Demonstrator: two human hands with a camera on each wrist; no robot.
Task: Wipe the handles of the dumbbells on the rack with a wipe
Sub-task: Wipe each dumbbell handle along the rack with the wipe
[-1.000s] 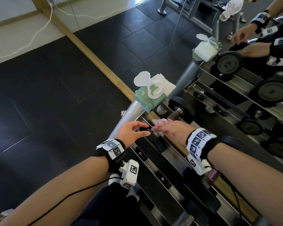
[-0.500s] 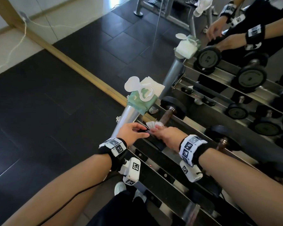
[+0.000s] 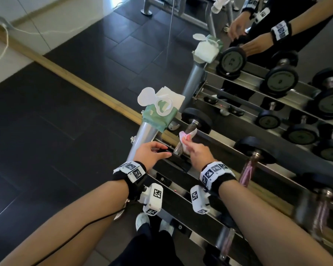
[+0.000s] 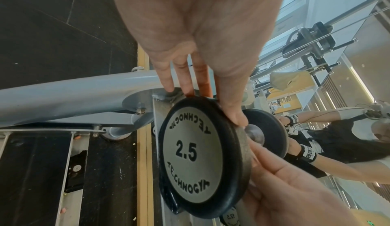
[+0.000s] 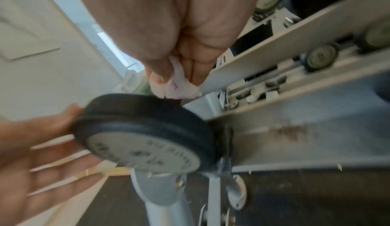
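Note:
A 2.5 dumbbell lies at the left end of the rack's top tier, its metal handle bare. My left hand arches over the near end plate. Its fingers lie straight behind the rim and the thumb touches the rim's top. My right hand pinches a crumpled white wipe between thumb and fingers, just right of the handle. In the right wrist view the wipe hangs just above the plate. Whether it touches the handle I cannot tell.
A green pack of wipes with its lid open sits on the grey rack post. More dumbbells lie to the right and on the lower tier. A mirror behind the rack repeats the scene. Black floor tiles lie to the left.
My right hand, which lay on the handle with the wipe, has lifted and drawn back to the handle's right side. The left hand stays at the near plate. The view has swung right.

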